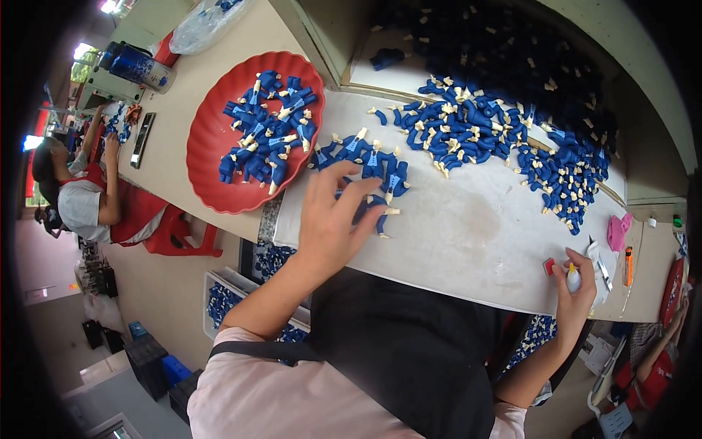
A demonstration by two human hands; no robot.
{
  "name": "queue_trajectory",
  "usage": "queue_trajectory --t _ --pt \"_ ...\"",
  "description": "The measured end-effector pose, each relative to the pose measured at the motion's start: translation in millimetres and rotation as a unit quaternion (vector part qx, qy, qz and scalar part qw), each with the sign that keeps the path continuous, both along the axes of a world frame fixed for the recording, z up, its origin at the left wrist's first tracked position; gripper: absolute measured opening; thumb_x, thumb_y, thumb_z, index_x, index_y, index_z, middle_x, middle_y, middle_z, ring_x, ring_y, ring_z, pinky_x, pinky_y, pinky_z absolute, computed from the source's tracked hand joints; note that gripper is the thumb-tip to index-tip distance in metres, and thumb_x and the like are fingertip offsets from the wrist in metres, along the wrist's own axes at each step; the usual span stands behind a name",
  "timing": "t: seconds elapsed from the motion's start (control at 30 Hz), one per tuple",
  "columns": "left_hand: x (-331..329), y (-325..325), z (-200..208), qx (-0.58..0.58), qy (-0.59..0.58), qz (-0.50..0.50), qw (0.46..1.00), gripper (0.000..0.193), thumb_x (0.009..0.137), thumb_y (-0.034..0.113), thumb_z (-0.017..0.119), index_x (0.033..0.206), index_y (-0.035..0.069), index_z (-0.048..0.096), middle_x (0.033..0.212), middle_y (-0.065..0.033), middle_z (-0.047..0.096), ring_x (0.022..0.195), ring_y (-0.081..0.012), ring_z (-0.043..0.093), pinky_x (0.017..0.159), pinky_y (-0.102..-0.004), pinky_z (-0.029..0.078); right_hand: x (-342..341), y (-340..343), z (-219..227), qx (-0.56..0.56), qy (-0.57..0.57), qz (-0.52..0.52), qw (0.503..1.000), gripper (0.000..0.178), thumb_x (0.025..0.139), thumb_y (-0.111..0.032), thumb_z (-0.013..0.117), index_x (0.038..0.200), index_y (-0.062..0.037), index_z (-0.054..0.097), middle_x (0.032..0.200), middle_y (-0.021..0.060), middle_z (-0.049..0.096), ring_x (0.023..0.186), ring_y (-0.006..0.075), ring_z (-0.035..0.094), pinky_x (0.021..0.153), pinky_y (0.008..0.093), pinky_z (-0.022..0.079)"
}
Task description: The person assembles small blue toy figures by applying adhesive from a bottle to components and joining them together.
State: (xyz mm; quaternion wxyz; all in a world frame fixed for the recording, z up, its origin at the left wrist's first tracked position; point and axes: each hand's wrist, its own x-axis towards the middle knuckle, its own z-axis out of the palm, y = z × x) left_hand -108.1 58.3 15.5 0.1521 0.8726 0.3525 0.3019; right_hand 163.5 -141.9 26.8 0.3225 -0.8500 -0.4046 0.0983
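My left hand hovers over a small group of blue figure bodies with cream-coloured parts. Its fingers are spread and slightly curled, and the thumb is apart from them. It partly covers the nearest pieces, so I cannot tell whether a fingertip touches one. At the right of the table, my right hand is closed around a small white bottle with a yellow tip. Beside it lies a small red piece.
A red scalloped bowl holds more blue bodies. Heaps of small blue arms spread below a shelf. Pink cloth and an orange cutter lie far right. Bins of blue parts stand below. Another person sits left.
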Motion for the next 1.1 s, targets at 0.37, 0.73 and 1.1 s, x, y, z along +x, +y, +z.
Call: queue_trajectory --t 0.37,0.73,1.1 --pt "52 80 30 0.061 0.228 -0.03 0.971 0.019 0.071 0.004 0.056 0.089 0.001 0.053 0.076 -0.0159 0.058 0.071 -0.0304 0.056 0.063 -0.0373 0.043 -38 3 -5 0.196 0.083 -0.02 0.977 0.015 0.065 0.006 0.061 0.069 -0.0007 0.049 0.067 0.0047 0.049 0.062 0.0123 0.044 0.066 0.0217 0.037" --pt "111 92 29 0.031 0.256 -0.077 0.963 0.014 0.075 0.004 0.052 0.089 0.002 0.051 0.075 -0.0168 0.059 0.073 -0.0315 0.058 0.065 -0.0354 0.045 -34 -4 -19 0.183 0.158 0.003 0.97 0.016 0.062 0.006 0.063 0.07 -0.0016 0.052 0.065 0.0056 0.051 0.054 0.0134 0.047 0.086 0.0308 0.037" --pt "235 101 15 0.337 -0.009 -0.149 0.93 0.029 0.066 0.018 0.068 0.088 0.004 0.055 0.08 -0.0127 0.059 0.072 -0.0269 0.059 0.065 -0.0338 0.048 -50 -10 -17 0.292 0.244 0.007 0.925 0.049 0.059 0.013 0.055 0.101 -0.0021 0.035 0.096 0.0094 0.04 0.072 0.0113 0.041 0.074 0.0258 0.038"
